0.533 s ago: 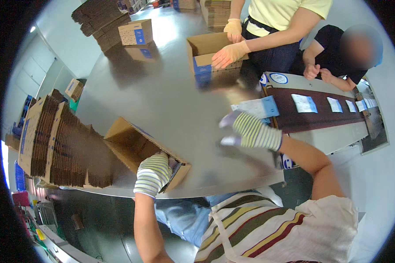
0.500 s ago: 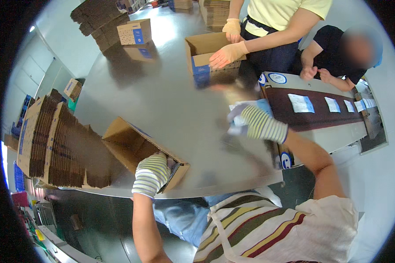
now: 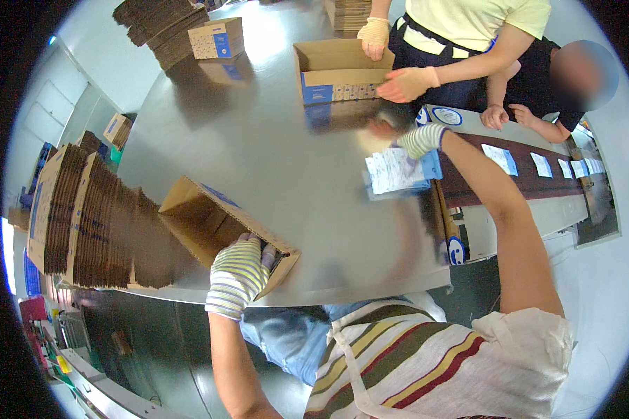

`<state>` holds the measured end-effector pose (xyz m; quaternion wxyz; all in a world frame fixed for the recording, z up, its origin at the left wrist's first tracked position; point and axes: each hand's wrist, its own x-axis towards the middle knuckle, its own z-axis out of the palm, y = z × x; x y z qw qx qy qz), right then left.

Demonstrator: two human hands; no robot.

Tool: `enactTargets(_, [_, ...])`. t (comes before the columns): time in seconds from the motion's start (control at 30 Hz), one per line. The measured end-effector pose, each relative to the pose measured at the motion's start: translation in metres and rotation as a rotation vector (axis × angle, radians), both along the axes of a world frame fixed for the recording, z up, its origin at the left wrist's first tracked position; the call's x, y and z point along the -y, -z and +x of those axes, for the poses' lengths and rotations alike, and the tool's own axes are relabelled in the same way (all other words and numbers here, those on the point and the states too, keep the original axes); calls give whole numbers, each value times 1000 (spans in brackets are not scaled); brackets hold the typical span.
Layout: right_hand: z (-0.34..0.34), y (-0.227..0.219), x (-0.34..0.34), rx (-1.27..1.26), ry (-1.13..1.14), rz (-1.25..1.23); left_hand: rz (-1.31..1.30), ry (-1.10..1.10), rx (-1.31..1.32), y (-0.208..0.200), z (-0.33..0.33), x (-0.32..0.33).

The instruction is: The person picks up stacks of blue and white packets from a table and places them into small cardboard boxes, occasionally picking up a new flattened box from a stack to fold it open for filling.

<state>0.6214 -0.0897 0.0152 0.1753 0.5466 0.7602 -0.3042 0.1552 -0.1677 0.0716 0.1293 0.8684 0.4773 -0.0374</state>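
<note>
The right hand (image 3: 407, 140) has reached out to the leaflets (image 3: 397, 171); left hand (image 3: 241, 272) grips the box (image 3: 213, 223).

Matt corrugated cardboard box (image 3: 220, 227) on a smooth, glossy metal table (image 3: 258, 153).

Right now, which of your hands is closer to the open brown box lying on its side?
Left. My left hand grips the brown box at its open end. My right hand reaches far across the table toward the papers.
</note>
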Motion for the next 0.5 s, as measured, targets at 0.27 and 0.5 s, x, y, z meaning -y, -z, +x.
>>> enactTargets(0.27, [-149,-14,97,357,-111,286,41,-19,54,10,-5,0])
enactTargets(0.5, [-233,-60,50,-889,-479,1034,-131,-26,-78,1,-5,-4])
